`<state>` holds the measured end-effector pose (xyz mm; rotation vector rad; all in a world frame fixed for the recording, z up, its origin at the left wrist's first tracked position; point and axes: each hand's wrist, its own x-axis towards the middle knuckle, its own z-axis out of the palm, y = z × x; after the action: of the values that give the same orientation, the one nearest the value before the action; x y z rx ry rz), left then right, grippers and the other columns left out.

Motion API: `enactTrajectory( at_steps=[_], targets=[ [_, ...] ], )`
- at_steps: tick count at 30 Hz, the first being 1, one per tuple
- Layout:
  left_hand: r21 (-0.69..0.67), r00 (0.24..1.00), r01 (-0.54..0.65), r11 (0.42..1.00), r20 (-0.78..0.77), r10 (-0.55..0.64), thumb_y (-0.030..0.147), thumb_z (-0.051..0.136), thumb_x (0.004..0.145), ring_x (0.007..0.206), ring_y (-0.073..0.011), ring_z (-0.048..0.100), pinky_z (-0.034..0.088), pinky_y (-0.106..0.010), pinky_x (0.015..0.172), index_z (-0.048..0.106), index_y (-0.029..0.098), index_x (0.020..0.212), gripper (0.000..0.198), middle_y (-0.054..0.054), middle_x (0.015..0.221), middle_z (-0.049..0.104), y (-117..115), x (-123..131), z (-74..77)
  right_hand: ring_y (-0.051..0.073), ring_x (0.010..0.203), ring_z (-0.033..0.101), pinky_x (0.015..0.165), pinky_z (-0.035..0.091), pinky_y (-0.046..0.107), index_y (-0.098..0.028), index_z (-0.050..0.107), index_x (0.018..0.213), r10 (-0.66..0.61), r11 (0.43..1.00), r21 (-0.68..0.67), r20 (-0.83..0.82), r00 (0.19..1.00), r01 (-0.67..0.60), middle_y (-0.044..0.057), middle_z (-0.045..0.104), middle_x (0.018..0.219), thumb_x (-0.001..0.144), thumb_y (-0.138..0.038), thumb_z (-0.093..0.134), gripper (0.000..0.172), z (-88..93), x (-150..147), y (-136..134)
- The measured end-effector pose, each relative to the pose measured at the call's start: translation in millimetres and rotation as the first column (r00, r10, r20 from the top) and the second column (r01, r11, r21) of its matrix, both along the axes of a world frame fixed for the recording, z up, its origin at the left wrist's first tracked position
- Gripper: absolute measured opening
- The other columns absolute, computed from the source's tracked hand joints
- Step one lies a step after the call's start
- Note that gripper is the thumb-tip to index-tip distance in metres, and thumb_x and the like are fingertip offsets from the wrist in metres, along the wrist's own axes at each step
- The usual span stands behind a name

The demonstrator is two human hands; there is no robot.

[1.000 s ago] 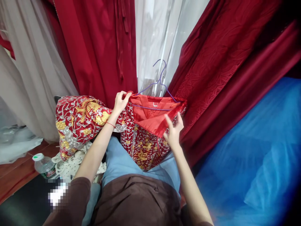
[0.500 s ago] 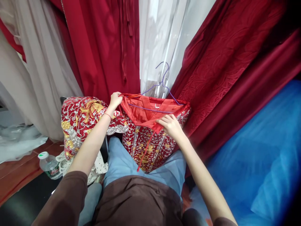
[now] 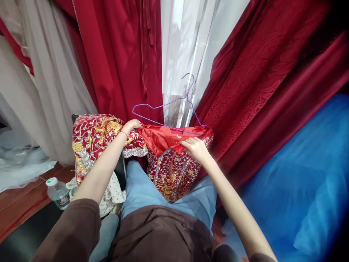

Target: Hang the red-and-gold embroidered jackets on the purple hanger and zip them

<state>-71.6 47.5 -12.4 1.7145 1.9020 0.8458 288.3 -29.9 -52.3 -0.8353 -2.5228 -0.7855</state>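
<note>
A red embroidered garment (image 3: 170,180) with gold and silver patterns and a red lining hangs in front of my knees. My left hand (image 3: 134,124) is closed on its left shoulder edge. On the right, my right hand (image 3: 195,147) pinches the front neckline. A purple wire hanger (image 3: 160,107) stands with its left arm bare above the garment, while its right end still reaches into the right shoulder. A small white size label shows on the lining. The garment's embroidered sleeve part (image 3: 95,142) lies to the left, under my left forearm.
Red gowns (image 3: 120,54) and a white one (image 3: 177,43) hang in front, with a patterned dark-red gown (image 3: 251,72) to the right. Blue tulle (image 3: 297,182) spreads at far right. A plastic bottle (image 3: 58,193) and dotted white cloth (image 3: 109,196) sit at lower left.
The hanger's left arm has come out of the garment's left shoulder. My left hand has lowered that shoulder, and the collar now sits lower and more bunched.
</note>
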Motion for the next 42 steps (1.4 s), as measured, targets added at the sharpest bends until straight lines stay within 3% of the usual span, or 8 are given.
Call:
enactTrajectory(
  at_steps=[8, 15, 20, 25, 31, 37, 40, 42],
  targets=[
    [0.160, 1.000, 0.028, 0.987, 0.008, -0.030, 0.020, 0.061, 0.066, 0.055, -0.0121, 0.053, 0.041, -0.022, 0.056, 0.069, 0.014, 0.074, 0.013, 0.001, 0.059, 0.062, -4.8, -1.3, 3.7, 0.021, 0.083, 0.060, 0.077, 0.036, 0.030, -0.018, 0.071, 0.103, -0.192, 0.965, -0.167, 0.081, 0.978, 0.203, 0.009, 0.071, 0.086, 0.098, -0.032, 0.055, 0.022, -3.2, 35.1, 2.7],
    [0.194, 0.949, 0.276, 0.941, -0.209, -0.236, 0.015, 0.055, 0.066, 0.071, -0.0162, 0.060, 0.044, -0.024, 0.071, 0.069, 0.017, 0.075, 0.017, -0.002, 0.074, 0.070, -32.5, 14.2, 3.6, 0.029, 0.107, 0.052, 0.099, 0.031, 0.051, -0.017, 0.076, 0.088, -0.353, 0.904, -0.167, 0.226, 0.908, 0.393, 0.016, 0.068, 0.100, 0.083, -0.006, 0.052, 0.028, -28.7, 83.0, 8.9],
    [0.220, 0.842, 0.443, 0.869, -0.436, -0.318, 0.007, 0.049, 0.069, 0.068, -0.0181, 0.060, 0.041, -0.026, 0.068, 0.064, 0.021, 0.087, 0.027, -0.002, 0.072, 0.065, -57.8, 37.8, -4.4, 0.027, 0.104, 0.060, 0.101, 0.036, 0.051, -0.015, 0.072, 0.086, -0.177, 0.947, -0.250, 0.126, 0.976, 0.204, 0.014, 0.071, 0.101, 0.079, -0.006, 0.052, 0.023, -32.2, 101.5, -1.6],
    [0.191, 0.854, 0.499, 0.845, -0.274, -0.442, 0.008, 0.048, 0.067, 0.054, -0.0156, 0.049, 0.037, -0.025, 0.058, 0.052, 0.021, 0.112, 0.046, 0.006, 0.061, 0.051, -58.0, 48.4, -8.1, 0.017, 0.076, 0.068, 0.074, 0.048, 0.029, -0.019, 0.069, 0.104, -0.015, 0.871, -0.490, -0.054, 0.998, -0.013, 0.006, 0.074, 0.088, 0.095, -0.015, 0.044, 0.027, -8.7, 93.1, -27.8],
    [0.081, 0.684, 0.729, 0.680, -0.116, -0.720, 0.014, 0.040, 0.057, 0.075, -0.0162, 0.062, 0.047, -0.025, 0.072, 0.064, 0.017, 0.077, 0.031, -0.004, 0.083, 0.070, -57.0, 48.9, -6.1, 0.016, 0.077, 0.070, 0.072, 0.048, 0.025, -0.018, 0.069, 0.106, 0.059, 0.834, -0.521, -0.245, 0.968, -0.183, 0.007, 0.075, 0.092, 0.103, -0.040, 0.045, 0.033, -8.0, 74.1, -40.1],
    [0.059, 0.708, 0.706, 0.706, -0.050, -0.704, 0.019, 0.046, 0.060, 0.086, -0.0201, 0.069, 0.050, -0.028, 0.081, 0.074, 0.016, 0.083, 0.037, -0.006, 0.094, 0.078, -57.7, 51.9, -2.4, 0.010, 0.051, 0.051, 0.056, 0.036, 0.022, -0.018, 0.065, 0.071, 0.091, 0.768, -0.596, -0.263, 0.961, -0.236, -0.002, 0.056, 0.056, 0.097, -0.059, 0.050, 0.051, -6.3, 63.5, -45.1],
    [0.167, 0.694, 0.693, 0.701, 0.108, -0.712, 0.027, 0.054, 0.068, 0.092, -0.0218, 0.069, 0.051, -0.032, 0.090, 0.071, 0.015, 0.078, 0.023, -0.009, 0.095, 0.078, -59.8, 59.9, 0.9, 0.013, 0.062, 0.055, 0.064, 0.043, 0.025, -0.017, 0.066, 0.073, 0.113, 0.816, -0.487, -0.393, 0.913, -0.310, 0.002, 0.059, 0.068, 0.098, -0.056, 0.051, 0.048, 9.2, 43.0, -48.8],
    [0.250, 0.734, 0.579, 0.776, 0.256, -0.630, 0.035, 0.051, 0.078, 0.095, -0.0219, 0.068, 0.051, -0.034, 0.093, 0.068, 0.016, 0.079, 0.026, -0.011, 0.100, 0.077, -63.1, 65.5, 3.9, 0.018, 0.085, 0.063, 0.079, 0.050, 0.030, -0.017, 0.069, 0.076, 0.163, 0.826, -0.426, -0.446, 0.880, -0.369, 0.010, 0.065, 0.093, 0.097, -0.054, 0.054, 0.044, 18.3, 26.7, -49.8]
  ],
)
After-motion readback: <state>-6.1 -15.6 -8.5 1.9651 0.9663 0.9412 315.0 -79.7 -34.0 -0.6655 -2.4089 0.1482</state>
